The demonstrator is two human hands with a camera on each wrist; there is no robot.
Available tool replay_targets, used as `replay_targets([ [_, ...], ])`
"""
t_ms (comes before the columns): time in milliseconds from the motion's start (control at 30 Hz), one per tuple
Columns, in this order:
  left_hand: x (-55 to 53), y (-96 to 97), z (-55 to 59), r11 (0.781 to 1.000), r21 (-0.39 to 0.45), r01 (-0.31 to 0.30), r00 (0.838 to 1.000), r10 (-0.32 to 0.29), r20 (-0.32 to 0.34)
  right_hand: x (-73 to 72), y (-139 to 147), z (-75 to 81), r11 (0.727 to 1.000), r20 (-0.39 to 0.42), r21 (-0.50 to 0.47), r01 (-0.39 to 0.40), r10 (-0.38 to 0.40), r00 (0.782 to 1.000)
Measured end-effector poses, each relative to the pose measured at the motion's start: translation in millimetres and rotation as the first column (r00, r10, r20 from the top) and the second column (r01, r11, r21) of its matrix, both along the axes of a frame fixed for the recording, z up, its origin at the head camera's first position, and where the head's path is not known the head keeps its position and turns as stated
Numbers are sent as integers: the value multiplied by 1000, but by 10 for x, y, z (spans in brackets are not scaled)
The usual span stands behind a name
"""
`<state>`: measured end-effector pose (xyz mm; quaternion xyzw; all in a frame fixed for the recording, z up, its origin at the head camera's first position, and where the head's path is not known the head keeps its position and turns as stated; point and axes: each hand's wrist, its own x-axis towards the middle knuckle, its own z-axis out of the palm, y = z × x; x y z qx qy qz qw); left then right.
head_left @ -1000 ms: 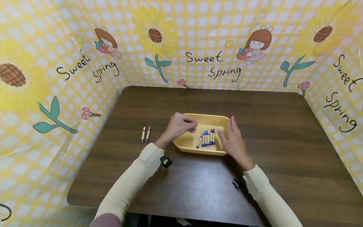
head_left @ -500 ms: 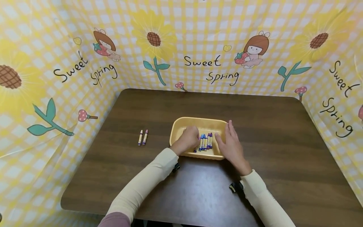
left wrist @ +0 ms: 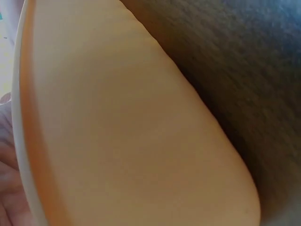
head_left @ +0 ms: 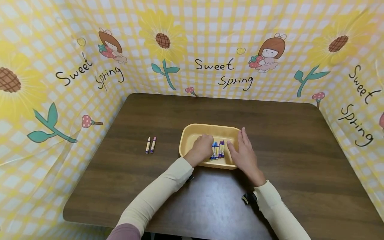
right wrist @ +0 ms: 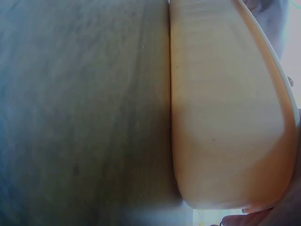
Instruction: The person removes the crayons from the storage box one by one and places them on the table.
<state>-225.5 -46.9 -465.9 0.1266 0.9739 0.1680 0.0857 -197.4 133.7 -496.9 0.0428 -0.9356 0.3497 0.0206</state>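
Observation:
A yellow plastic basket (head_left: 207, 126) sits mid-table with a row of crayons (head_left: 218, 150) inside, their wrappers pale with purple and blue ends. My left hand (head_left: 201, 148) reaches down into it at the row's left end, knuckles up. Its fingertips are hidden below the hand, and I cannot tell whether they pinch a crayon. At the basket's right end rests my right hand (head_left: 246, 153), fingers straight along the wall and thumb toward the inside. Both wrist views mostly show the basket's outer wall (left wrist: 127, 122), with part of the right hand (right wrist: 277, 214) at the lower right corner.
Two more crayons, one pale-tipped (head_left: 148, 145) and one pink-tipped (head_left: 153, 145), lie side by side on the brown table (head_left: 135, 180) left of the basket. A yellow checked cloth (head_left: 210, 36) with flowers and lettering surrounds the back and sides.
My left hand has come down from over the basket's left rim to the crayons and moved slightly right, covering the leftmost one. The right hand stays at the right end.

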Motion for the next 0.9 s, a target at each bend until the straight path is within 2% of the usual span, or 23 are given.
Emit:
replay_targets([
  [200,47,28,-37,998,-57,3,999,-5,-45,24,-24,-21,1000,4,-2,-3,3,1000],
  [467,62,31,-61,1000,-16,-2,998,1,-58,36,-44,-26,1000,6,7,8,-8,1000],
  [567,38,-20,-79,999,50,-5,999,7,-43,39,-49,-32,1000,4,6,9,-9,1000],
  [667,1,-115,-86,985,169,-43,999,39,27,40,-50,-42,1000,5,14,9,-9,1000],
  [733,-7,-192,-67,964,254,-78,996,62,70,43,-49,-45,1000,6,20,8,-8,1000],
  [767,-13,-229,-54,945,308,-107,991,78,105,43,-47,-44,1000,4,23,6,-6,1000],
  [800,-10,-265,-28,913,381,-144,984,92,153,42,-45,-39,1000,2,25,3,-3,1000],
  [833,-8,-301,0,872,455,-183,975,101,199,39,-43,-32,1000,-2,26,2,-2,1000],
  [867,-4,-338,33,819,531,-217,966,103,237,35,-40,-25,1000,-4,29,0,0,1000],
  [900,2,-381,75,751,609,-255,955,95,282,29,-37,-18,999,-7,32,0,1,1000],
])
